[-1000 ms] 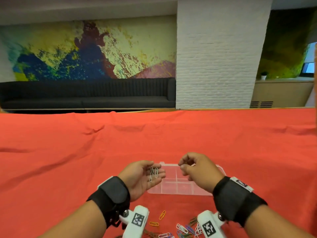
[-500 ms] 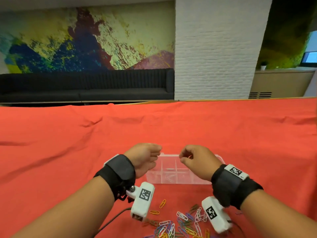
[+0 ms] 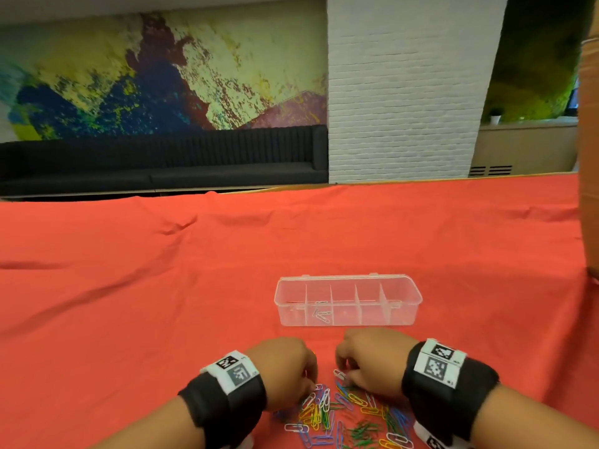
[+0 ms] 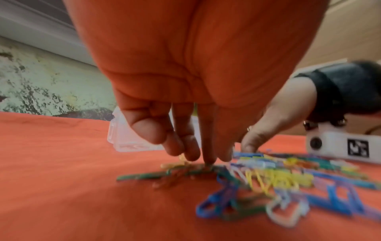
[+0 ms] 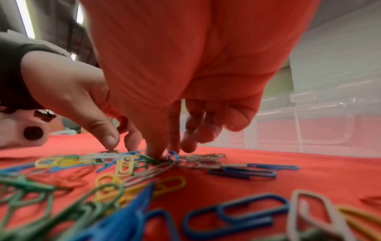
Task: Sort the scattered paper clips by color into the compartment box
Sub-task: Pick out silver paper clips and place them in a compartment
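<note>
A clear compartment box [image 3: 348, 301] stands on the red cloth, with a few white clips [image 3: 321, 314] in its second compartment from the left. A pile of mixed-colour paper clips [image 3: 343, 413] lies in front of it. My left hand [image 3: 309, 377] reaches down at the pile's left edge; in the left wrist view its fingertips [image 4: 191, 154] touch blurred clips. My right hand [image 3: 343, 371] is down beside a white clip [image 3: 338, 374]; in the right wrist view its fingertips [image 5: 156, 151] press on the pile [image 5: 123, 171]. Neither hand plainly holds a clip.
The red cloth [image 3: 162, 286] covers the whole table, with wrinkles at the left. A brown upright object [image 3: 588, 157] stands at the table's right edge. A dark sofa [image 3: 162, 163] and a white brick pillar [image 3: 405, 92] lie beyond the far edge.
Both hands came down from over the box to the clip pile. The white clips that lay in my left palm are gone from it. The view tilted down.
</note>
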`<state>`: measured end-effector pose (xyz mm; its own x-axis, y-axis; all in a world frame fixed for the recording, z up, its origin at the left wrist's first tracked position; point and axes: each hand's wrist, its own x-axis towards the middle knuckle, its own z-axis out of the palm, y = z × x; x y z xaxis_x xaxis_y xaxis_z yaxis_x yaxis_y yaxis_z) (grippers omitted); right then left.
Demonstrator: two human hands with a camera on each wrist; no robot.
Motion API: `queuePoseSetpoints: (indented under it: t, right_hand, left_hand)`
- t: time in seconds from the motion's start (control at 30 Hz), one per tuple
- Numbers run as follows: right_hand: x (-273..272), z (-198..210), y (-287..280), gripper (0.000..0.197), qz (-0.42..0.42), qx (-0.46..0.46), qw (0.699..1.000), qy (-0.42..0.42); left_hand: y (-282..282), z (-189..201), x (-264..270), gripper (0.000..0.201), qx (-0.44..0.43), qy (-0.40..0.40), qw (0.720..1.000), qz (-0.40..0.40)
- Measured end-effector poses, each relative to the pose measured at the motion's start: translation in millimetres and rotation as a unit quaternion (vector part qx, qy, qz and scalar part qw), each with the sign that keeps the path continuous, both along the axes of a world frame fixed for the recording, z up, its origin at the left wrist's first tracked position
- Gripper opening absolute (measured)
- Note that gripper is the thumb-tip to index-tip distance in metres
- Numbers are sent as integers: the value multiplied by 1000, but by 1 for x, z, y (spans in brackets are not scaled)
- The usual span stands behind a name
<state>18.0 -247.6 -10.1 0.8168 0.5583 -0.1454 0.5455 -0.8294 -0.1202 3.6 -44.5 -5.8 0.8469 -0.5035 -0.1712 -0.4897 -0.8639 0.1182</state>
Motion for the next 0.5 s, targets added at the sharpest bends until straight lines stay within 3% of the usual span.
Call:
queuePoseSetpoints:
  t: [0.2,0.3,0.4,0.5]
  right_hand:
    - [-6,2,2,7,9,23,999,-47]
    - [-7,9,-1,4,-11,103,993,-51]
    - [-7,14,-4,8,-48,230,972,15]
    - [-8,19,-3,31,-87,356,923,117]
  left_hand:
    - [1,-7,-3,15,30,-57,998,0]
    - [7,-5,-1,12,-54,-80,994,44]
    - [9,1,-2,17,-163,-53,984,57]
    - [7,8,-5,27,-221,18,973,69]
